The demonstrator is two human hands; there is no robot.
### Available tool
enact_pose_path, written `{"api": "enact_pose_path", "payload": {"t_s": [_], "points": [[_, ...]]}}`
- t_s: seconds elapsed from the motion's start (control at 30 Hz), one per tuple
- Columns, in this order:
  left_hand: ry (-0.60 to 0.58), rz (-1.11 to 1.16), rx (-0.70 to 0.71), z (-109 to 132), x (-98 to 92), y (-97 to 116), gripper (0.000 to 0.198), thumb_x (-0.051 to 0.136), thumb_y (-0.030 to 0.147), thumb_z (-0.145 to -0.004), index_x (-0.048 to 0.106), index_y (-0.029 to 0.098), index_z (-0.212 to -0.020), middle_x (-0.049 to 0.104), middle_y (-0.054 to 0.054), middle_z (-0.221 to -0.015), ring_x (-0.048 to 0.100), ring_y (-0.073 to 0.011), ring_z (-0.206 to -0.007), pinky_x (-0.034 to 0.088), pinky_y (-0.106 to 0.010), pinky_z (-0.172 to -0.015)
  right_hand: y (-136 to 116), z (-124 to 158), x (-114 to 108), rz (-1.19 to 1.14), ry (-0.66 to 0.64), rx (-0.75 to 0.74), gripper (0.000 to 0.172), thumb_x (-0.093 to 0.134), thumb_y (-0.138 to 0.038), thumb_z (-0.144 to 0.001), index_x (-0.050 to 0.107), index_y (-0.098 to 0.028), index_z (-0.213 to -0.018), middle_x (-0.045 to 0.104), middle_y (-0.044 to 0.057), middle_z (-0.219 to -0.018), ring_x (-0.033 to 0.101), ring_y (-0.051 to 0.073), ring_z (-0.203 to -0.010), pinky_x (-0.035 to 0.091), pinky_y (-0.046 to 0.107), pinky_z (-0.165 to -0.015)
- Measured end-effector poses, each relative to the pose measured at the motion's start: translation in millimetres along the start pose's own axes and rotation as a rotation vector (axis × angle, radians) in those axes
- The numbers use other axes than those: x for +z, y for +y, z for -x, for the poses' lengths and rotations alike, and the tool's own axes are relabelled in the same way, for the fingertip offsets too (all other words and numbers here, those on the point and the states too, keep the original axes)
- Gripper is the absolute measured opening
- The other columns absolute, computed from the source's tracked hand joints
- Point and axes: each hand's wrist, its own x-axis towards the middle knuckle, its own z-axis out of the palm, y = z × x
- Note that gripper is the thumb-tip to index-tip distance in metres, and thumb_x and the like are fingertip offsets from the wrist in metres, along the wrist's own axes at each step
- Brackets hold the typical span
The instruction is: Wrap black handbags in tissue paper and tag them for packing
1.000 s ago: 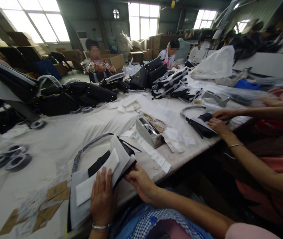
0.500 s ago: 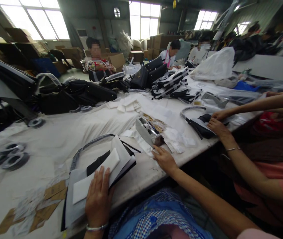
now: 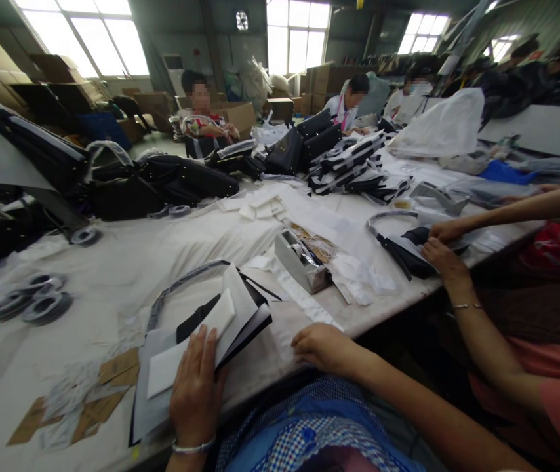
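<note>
My left hand lies flat with stretched fingers on a white foam sheet. That sheet rests on a black handbag lying on the table, with pale lining sheets around it and a plastic-wrapped handle arching behind. Over the table's front edge, my right hand is closed, fingertips pinched together; whatever they may hold is too small to make out. Beyond it stands a grey tape dispenser, apart from the hand. A white strip lies beside the dispenser.
Tape rolls and brown card pieces lie at the left. Black bags are heaped along the back. At the right, a co-worker's hands handle another black bag. More people sit across the table.
My right hand has left the cutting end of the tape dispenser and moved down toward my body. The left hand stays on the foam sheet. The view has shifted slightly.
</note>
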Motion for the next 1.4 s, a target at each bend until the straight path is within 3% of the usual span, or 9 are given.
{"api": "enact_pose_path", "payload": {"t_s": [0.07, 0.27, 0.57, 0.77, 0.93, 1.07, 1.2, 1.3, 1.4], "points": [[0.017, -0.001, 0.002, 0, 1.2, -1, 0.068, 0.045, 0.028, -0.099, 0.011, 0.028, -0.158, 0.036, -0.011, -0.158, 0.037, -0.0313, -0.143, 0.042, -0.052, -0.111, -9, -4, 5, -0.062, -0.086, 0.063, 0.015, 0.064, -0.034, -0.092, 0.078, -0.027, -0.092, 0.077, 0.001, -0.087, 0.072, 0.018, -0.079, 0.052, 0.025, -0.071], [0.074, -0.012, 0.027, 0, 5.5, -4, 0.066, 0.048, 0.032, -0.098, 0.018, 0.025, -0.157, 0.041, -0.011, -0.155, 0.041, -0.0319, -0.141, 0.045, -0.049, -0.108, 2, -47, 50, 0.087, 0.134, 0.044, 0.053, 0.069, -0.039, -0.088, 0.059, -0.013, -0.133, 0.054, 0.019, -0.142, 0.049, 0.033, -0.133, 0.039, 0.049, -0.113], [0.093, -0.115, 0.106, 1, 5.7, 2, 0.066, 0.046, 0.023, -0.098, 0.017, 0.023, -0.157, 0.043, -0.012, -0.154, 0.043, -0.0325, -0.139, 0.048, -0.049, -0.105, 5, -103, 103, -0.010, 0.064, -0.080, 0.032, 0.060, -0.025, -0.088, 0.068, -0.025, -0.119, 0.069, 0.010, -0.124, 0.058, 0.032, -0.122, 0.044, 0.046, -0.109], [0.096, -0.175, 0.114, 3, 9.5, 6, 0.067, 0.047, 0.018, -0.097, 0.018, 0.024, -0.156, 0.043, -0.008, -0.154, 0.043, -0.0318, -0.140, 0.050, -0.049, -0.105, 15, -64, 89, -0.119, 0.300, 0.007, 0.034, 0.048, -0.014, -0.085, 0.069, -0.018, -0.112, 0.069, 0.015, -0.120, 0.064, 0.029, -0.113, 0.055, 0.044, -0.096], [0.085, -0.212, 0.160, 9, 17.5, 10, 0.061, 0.047, 0.015, -0.097, 0.029, 0.030, -0.153, 0.042, -0.005, -0.154, 0.044, -0.0320, -0.138, 0.050, -0.048, -0.105, 33, -15, 41, -0.093, 0.528, 0.132, 0.024, 0.046, -0.011, -0.085, 0.068, -0.023, -0.082, 0.074, 0.007, -0.102, 0.070, 0.023, -0.097, 0.058, 0.036, -0.085], [0.055, -0.223, 0.225, 11, 20.2, 13, 0.061, 0.046, 0.010, -0.096, 0.033, 0.032, -0.151, 0.043, -0.004, -0.153, 0.045, -0.0321, -0.137, 0.051, -0.047, -0.105, 19, -38, -7, -0.036, 0.710, 0.124, 0.016, 0.051, -0.018, -0.091, 0.066, -0.023, -0.092, 0.071, 0.006, -0.100, 0.068, 0.022, -0.099, 0.054, 0.036, -0.090], [0.035, -0.246, 0.232, 11, 19.5, 15, 0.063, 0.046, 0.009, -0.095, 0.033, 0.034, -0.151, 0.045, -0.004, -0.152, 0.049, -0.0324, -0.135, 0.053, -0.047, -0.103, -6, -111, -24, 0.059, 0.420, 0.061, 0.023, 0.045, -0.021, -0.097, 0.064, -0.021, -0.110, 0.069, 0.008, -0.112, 0.065, 0.019, -0.103, 0.051, 0.030, -0.093], [0.036, -0.258, 0.236, 12, 18.5, 14, 0.064, 0.048, 0.008, -0.093, 0.034, 0.035, -0.150, 0.046, -0.004, -0.152, 0.050, -0.0323, -0.134, 0.054, -0.047, -0.102, -12, -171, -15, 0.257, -0.032, 0.200, 0.028, 0.046, -0.028, -0.100, 0.066, -0.019, -0.119, 0.067, 0.009, -0.124, 0.062, 0.019, -0.113, 0.046, 0.029, -0.099], [0.030, -0.271, 0.237, 15, 17.4, 13, 0.066, 0.049, 0.008, -0.092, 0.034, 0.036, -0.150, 0.047, -0.003, -0.151, 0.049, -0.0318, -0.134, 0.054, -0.047, -0.102, -9, -216, 3, 0.368, -0.203, 0.333, 0.034, 0.061, -0.041, -0.092, 0.074, -0.013, -0.106, 0.071, 0.018, -0.114, 0.061, 0.030, -0.114, 0.046, 0.038, -0.097]]}}
